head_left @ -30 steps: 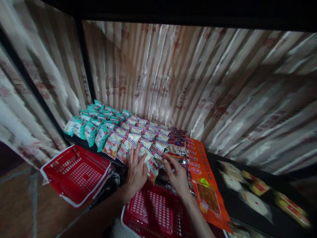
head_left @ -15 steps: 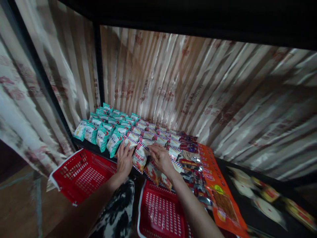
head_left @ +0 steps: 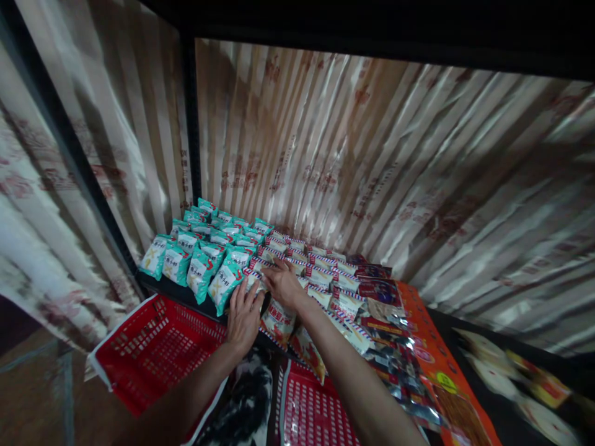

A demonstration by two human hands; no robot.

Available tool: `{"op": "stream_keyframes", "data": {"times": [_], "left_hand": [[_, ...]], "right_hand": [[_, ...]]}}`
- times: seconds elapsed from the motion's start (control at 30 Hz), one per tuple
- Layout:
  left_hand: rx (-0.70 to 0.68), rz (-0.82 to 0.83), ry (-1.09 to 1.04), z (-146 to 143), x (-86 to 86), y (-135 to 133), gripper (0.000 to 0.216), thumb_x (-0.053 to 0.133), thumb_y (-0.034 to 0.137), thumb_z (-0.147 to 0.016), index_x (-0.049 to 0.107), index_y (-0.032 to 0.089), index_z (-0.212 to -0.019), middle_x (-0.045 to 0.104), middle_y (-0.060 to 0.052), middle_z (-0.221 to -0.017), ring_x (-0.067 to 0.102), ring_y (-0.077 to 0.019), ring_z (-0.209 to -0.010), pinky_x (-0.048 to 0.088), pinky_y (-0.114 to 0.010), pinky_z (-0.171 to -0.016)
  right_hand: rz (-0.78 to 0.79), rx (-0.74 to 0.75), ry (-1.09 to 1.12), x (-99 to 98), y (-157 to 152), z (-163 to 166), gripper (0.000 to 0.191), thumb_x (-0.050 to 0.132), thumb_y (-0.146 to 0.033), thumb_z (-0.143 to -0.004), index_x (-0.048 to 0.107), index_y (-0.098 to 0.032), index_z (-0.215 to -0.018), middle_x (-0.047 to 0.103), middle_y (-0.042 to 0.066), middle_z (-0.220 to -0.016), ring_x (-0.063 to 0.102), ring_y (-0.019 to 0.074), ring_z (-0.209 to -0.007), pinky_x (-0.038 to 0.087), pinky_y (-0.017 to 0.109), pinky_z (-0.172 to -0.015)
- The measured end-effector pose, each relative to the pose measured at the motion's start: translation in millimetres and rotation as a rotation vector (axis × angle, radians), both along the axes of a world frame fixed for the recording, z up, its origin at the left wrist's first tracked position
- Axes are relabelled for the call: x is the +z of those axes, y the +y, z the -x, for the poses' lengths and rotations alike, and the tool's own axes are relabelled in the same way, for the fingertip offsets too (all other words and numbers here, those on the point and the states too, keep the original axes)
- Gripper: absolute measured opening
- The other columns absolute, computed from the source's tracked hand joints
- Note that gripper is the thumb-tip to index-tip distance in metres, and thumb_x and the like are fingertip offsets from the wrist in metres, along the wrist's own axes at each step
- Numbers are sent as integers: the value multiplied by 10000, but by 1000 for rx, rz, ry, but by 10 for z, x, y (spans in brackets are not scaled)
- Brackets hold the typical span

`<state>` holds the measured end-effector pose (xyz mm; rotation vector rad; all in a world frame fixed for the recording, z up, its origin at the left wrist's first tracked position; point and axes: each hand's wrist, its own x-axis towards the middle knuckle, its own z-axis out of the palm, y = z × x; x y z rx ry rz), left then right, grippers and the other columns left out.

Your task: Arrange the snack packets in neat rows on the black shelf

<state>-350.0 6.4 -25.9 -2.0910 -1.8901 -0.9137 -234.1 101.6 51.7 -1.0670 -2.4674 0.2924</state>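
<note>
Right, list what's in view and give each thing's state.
White bags: in rows, front ones tilted
Teal bags: puffed, in rows
Left hand: at a front white bag, grip unclear
Right hand: fingers bent, over white bags
Left basket: open-topped
Right basket: open-topped, partly hidden
Orange pack: lying flat
Curtain: hanging in folds

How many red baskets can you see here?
2. One red basket is below the teal packets, partly behind the left forearm; the other red basket is at the bottom edge, partly behind the right forearm. Others may be hidden.

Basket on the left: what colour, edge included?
Basket: red, edged in white; shows best in the head view.
</note>
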Motion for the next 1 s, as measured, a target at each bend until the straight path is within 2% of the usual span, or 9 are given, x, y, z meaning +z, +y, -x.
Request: {"op": "stream_keyframes", "data": {"times": [0.07,0.2,0.27,0.37,0.5,0.7,0.83,0.93,1.0], "left_hand": [[-10,-36,2,15,-13,-7,364,390,131,-868,566,210,-1177,431,-30,-1396,213,-249,-1364,267,-431,-1091],[-58,-176,-15,128,7,-23,351,428,131,-846,577,208,-1155,432,-61,-1393,221,-261,-1361,302,-455,-1059],[-32,-219,-45,236,38,-17,349,437,145,-843,577,193,-1159,412,-92,-1403,202,-281,-1364,297,-487,-1054],[28,-217,-68,414,70,17,372,431,151,-844,561,183,-1191,376,-123,-1420,178,-307,-1367,281,-529,-1049],[36,-203,-41,565,15,97,354,443,141,-845,587,210,-1161,420,-104,-1393,219,-303,-1354,282,-516,-1054],[23,-207,-29,627,-119,172,334,449,118,-847,609,212,-1125,438,-101,-1379,229,-298,-1352,281,-496,-1061],[28,-249,-37,667,-126,139,397,446,113,-846,553,232,-1210,257,-127,-1476,213,-324,-1354,292,-519,-1038],[112,-293,-81,724,-137,99,434,496,172,-836,502,234,-1265,91,-123,-1520,162,-367,-1359,272,-570,-1026],[181,-308,-124,773,-153,92,468,545,241,-819,486,206,-1282,51,-132,-1522,132,-393,-1358,248,-595,-1027]], "right_hand": [[-27,6,-60,-17,19,58,235,478,-239,-852,664,-242,-995,691,84,-1010,402,295,-1253,172,570,-1046],[-65,63,-111,5,61,171,280,408,-235,-892,633,-201,-1055,651,92,-1085,451,230,-1202,290,462,-1035],[-83,40,-126,19,90,253,313,383,-252,-905,614,-181,-1105,623,101,-1143,450,225,-1197,310,444,-1030],[-80,-43,-151,15,136,407,349,374,-296,-914,583,-193,-1175,596,88,-1205,381,251,-1255,286,478,-1034],[-16,-116,-172,-10,182,609,366,358,-315,-921,559,-220,-1213,574,48,-1257,333,281,-1286,226,532,-1037],[3,-132,-126,-7,246,710,366,354,-328,-925,567,-225,-1204,617,27,-1199,389,227,-1256,240,442,-1059],[-7,-227,-86,-31,401,651,404,293,-323,-941,537,-195,-1237,598,52,-1223,416,199,-1240,264,389,-1060],[44,-288,-115,-45,527,628,442,258,-361,-947,493,-202,-1285,562,55,-1270,335,222,-1299,244,436,-1064],[91,-316,-137,-38,581,644,455,244,-394,-946,481,-228,-1297,538,36,-1300,267,242,-1334,225,472,-1064]]}}
